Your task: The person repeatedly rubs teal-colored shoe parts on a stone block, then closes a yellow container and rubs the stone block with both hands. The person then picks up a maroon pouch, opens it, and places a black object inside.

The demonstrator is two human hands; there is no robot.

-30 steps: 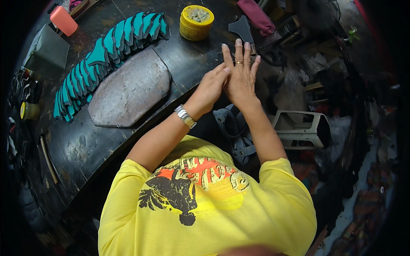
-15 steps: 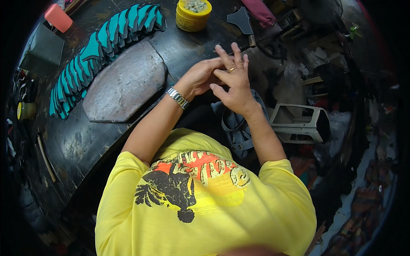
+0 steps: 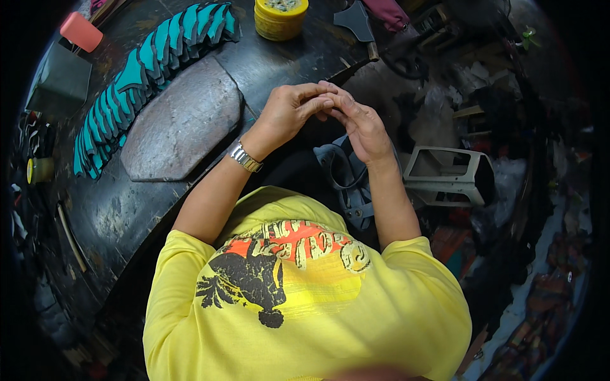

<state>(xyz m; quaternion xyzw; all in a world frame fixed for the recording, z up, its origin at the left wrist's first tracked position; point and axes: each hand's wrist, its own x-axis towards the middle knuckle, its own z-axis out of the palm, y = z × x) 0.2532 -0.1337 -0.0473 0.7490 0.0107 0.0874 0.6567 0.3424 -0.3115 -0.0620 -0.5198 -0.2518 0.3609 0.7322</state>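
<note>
My left hand (image 3: 283, 117), with a metal-band watch (image 3: 244, 156) at its wrist, meets my right hand (image 3: 366, 131) in front of me, beyond the bench's near edge. The left fingers and thumb close around the fingers of the right hand. Those right fingers stretch toward the left hand, partly overlapped by it; no object shows between them. Left of my hands, a flat grey stone-like slab (image 3: 184, 124) lies on the dark bench (image 3: 127, 213). Along its far side curves a long row of overlapping teal and dark-grey cut pieces (image 3: 130, 79).
At the bench's far side stand a yellow tub (image 3: 279, 24) and a dark wide-bladed tool (image 3: 354, 22) with a wooden handle. A grey box (image 3: 58, 79) and a pink block (image 3: 81, 32) sit far left. A pale plastic frame (image 3: 448, 174) and blue-grey straps (image 3: 346, 174) lie below my right arm.
My right hand has turned, its spread fingers coming down and together toward the left. The left hand has shifted slightly left and now clasps the right fingers. The view has shifted a little.
</note>
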